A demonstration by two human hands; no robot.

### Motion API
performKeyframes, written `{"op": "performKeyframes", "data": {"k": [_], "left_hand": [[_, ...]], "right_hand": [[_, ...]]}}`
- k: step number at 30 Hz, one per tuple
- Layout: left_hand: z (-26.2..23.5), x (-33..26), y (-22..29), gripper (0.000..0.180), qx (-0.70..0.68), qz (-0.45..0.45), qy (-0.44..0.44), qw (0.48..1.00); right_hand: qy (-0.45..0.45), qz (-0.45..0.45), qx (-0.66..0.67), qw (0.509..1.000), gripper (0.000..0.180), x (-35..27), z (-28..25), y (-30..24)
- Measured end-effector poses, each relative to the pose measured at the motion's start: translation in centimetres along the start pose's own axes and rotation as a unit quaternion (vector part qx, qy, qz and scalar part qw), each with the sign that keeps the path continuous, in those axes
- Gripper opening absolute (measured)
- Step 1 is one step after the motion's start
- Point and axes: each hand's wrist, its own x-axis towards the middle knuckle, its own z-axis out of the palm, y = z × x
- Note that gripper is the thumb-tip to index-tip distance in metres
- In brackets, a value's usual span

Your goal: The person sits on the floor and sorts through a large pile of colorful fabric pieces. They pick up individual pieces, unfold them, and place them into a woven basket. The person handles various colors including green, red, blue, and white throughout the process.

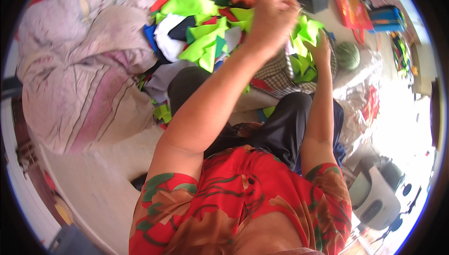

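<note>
My left hand is raised over the cloth heap, with its fingers pinched together. A thin yellowish edge shows at the fingertips, too small to name. My right hand is at the right rim of a checkered cloth bag, its fingers closed on neon-green cloth scraps; some fingertips are hidden. More green scraps lie inside the bag, which rests in front of my knees. Left of it spreads a heap of cut cloth pieces in neon green, white, black, red and blue.
A large stuffed pinkish cloth sack fills the left. A striped green watermelon sits right of the bag, near crumpled clear plastic. Farther right are a red bag, a blue bag and a white-grey machine.
</note>
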Motion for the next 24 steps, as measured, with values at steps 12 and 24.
{"op": "performKeyframes", "data": {"k": [12, 24], "left_hand": [[2.1, -1.4, 0.3, 0.010, 0.184, 0.055, -0.010, 0.981], [1.0, -1.8, 1.1, 0.009, 0.187, 0.012, 0.029, 0.982]], "right_hand": [[-0.254, -0.180, 0.206, 0.928, 0.072, -6.0, 9.1, -22.0], [-0.255, -0.199, 0.301, 0.897, 0.035, -7.6, 16.4, -26.7]]}}
